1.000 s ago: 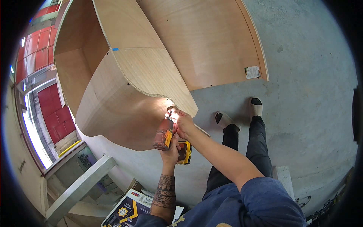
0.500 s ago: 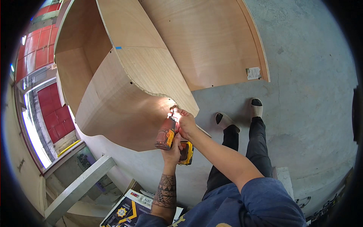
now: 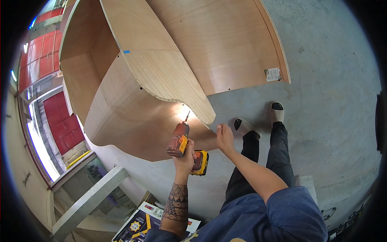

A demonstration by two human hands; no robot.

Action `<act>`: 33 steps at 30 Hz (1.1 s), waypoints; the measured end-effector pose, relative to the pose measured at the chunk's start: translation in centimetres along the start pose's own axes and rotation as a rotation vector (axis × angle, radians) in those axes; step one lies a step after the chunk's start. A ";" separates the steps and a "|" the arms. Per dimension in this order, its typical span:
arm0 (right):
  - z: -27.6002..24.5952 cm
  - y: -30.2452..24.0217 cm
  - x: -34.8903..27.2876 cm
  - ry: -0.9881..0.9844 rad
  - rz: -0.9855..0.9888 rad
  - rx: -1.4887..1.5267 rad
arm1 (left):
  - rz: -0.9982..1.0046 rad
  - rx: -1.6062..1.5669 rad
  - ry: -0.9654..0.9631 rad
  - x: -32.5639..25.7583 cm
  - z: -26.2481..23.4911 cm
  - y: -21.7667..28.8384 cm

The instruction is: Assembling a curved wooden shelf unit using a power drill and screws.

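Note:
My left hand (image 3: 185,158) is wrapped around the grip of a yellow, dusty cordless drill (image 3: 179,141) with a battery at its base. From the drill's nose a slim dark bit (image 3: 187,116) points up at a curved plywood panel (image 3: 133,117), where the drill's lamp makes a bright patch. Whether the bit touches the wood I cannot tell. Off the panel's right end, my right hand (image 3: 225,139) is closed with its fingers curled together; what is in them, if anything, is hidden. A dark hole (image 3: 141,88) marks the panel near its wavy upper edge.
A second plywood piece (image 3: 225,48) with a raised rim and a white label (image 3: 273,74) lies behind. Blue tape (image 3: 126,51) sticks to the plywood body. A grey beam (image 3: 88,199) and a printed box (image 3: 139,226) are at lower left. My feet stand on the concrete floor (image 3: 322,121).
My right hand has moved away from the drill's bit, to the right and slightly down. The bit now shows bare. My left hand keeps the drill in nearly the same place.

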State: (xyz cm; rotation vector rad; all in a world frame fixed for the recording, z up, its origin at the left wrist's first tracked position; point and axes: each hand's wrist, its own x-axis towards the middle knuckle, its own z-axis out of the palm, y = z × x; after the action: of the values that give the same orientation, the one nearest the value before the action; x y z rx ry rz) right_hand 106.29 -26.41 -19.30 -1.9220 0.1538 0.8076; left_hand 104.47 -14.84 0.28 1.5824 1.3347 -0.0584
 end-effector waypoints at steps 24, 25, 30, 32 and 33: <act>0.3 1.4 0.2 -0.455 -0.110 -0.147 | -0.040 0.022 0.008 0.7 1.1 -0.8; 0.2 1.6 0.2 -0.458 -0.100 -0.147 | -0.033 0.007 0.026 0.8 1.5 -0.6; 0.4 1.9 0.5 -0.451 -0.094 -0.167 | -0.022 0.049 -0.022 1.2 1.5 -0.6; 0.4 2.0 0.4 -0.445 -0.088 -0.157 | -0.011 0.064 -0.020 1.4 1.6 -0.6; 0.4 2.0 0.3 -0.447 -0.092 -0.154 | -0.012 0.063 -0.019 1.4 1.6 -0.7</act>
State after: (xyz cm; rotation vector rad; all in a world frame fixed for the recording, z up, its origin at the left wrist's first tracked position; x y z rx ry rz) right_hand 105.48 -26.95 -21.08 -1.8234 -0.2738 1.1903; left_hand 105.34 -15.05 -1.76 1.6228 1.3391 -0.1233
